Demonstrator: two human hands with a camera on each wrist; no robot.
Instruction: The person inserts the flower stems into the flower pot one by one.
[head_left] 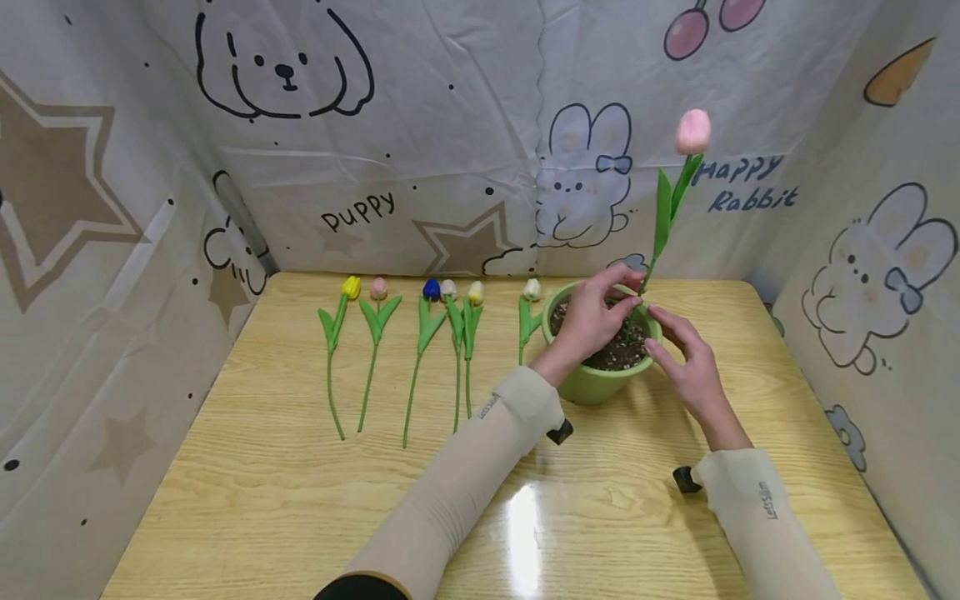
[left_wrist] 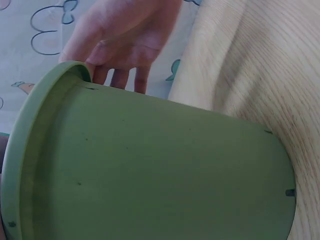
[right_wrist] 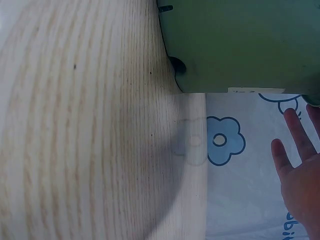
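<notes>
A pink artificial tulip [head_left: 692,132] stands upright in the green flower pot [head_left: 592,387], its stem leaning slightly right. Reaching over the pot from the left, my left hand [head_left: 596,317] pinches the lower stem between thumb and fingers, just above the dark soil [head_left: 611,358]. My right hand [head_left: 693,371] is at the pot's right side, fingertips close to the rim and to the stem's base. In the right wrist view the right hand's fingers [right_wrist: 295,135] are spread and fairly straight beside the pot. The pot hides the left hand almost wholly in the left wrist view.
Left of the pot, several tulips lie stem-down on the wooden table [head_left: 247,500]: yellow [head_left: 350,288], pink [head_left: 378,289], blue [head_left: 431,289], pale [head_left: 447,288], cream [head_left: 476,292] and white [head_left: 532,289]. Printed cloth [head_left: 450,167] walls the table's back and sides.
</notes>
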